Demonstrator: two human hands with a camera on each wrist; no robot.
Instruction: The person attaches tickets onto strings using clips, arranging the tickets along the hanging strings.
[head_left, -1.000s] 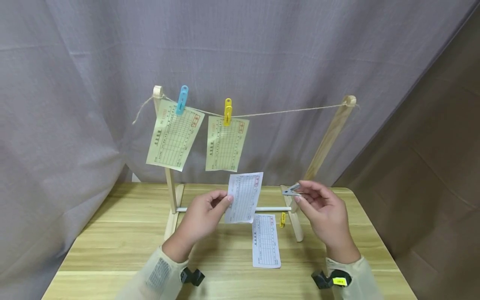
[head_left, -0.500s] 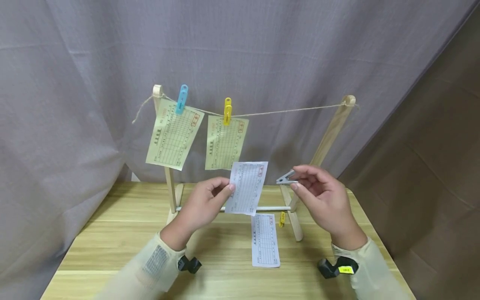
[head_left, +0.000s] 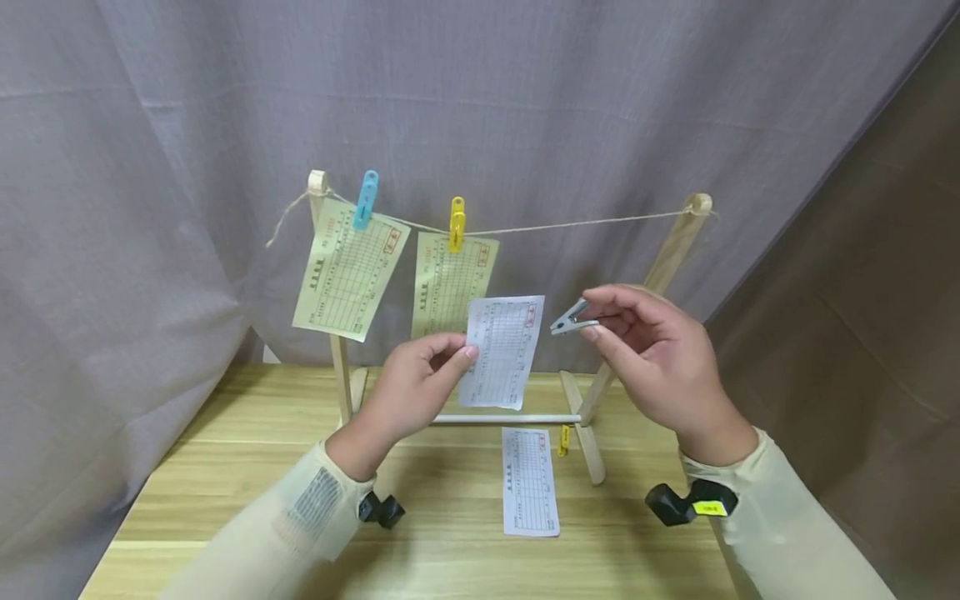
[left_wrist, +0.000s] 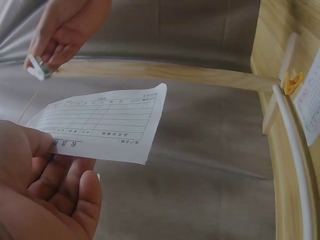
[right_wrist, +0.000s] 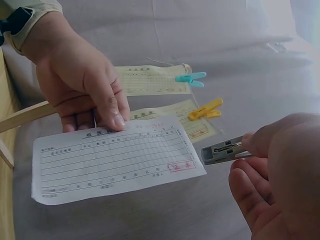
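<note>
My left hand (head_left: 420, 379) pinches a white receipt slip (head_left: 506, 354) by its left edge, thumb in front. The slip is raised below the string (head_left: 570, 223) and overlaps the lower part of a hanging yellow slip (head_left: 450, 283). To its right, my right hand (head_left: 656, 367) pinches a grey clothespin (head_left: 573, 319) by its handles. In the right wrist view, the clothespin's tip (right_wrist: 215, 154) points at the slip's stamped corner; whether they touch is unclear. A yellow clothespin (head_left: 457, 225) fixes one yellow slip to the string, and a blue clothespin (head_left: 365, 200) fixes another yellow slip (head_left: 348, 275).
The string runs between two wooden posts (head_left: 675, 250), joined low down by a white rod (head_left: 517, 418). Another white slip (head_left: 530, 482) and a yellow clothespin (head_left: 564, 440) lie on the wooden table (head_left: 450, 542). A grey curtain (head_left: 525, 100) hangs behind.
Both hands have risen toward the string, the left with the white slip, the right with the grey clothespin. The clothespin has come closer to the slip's right edge.
</note>
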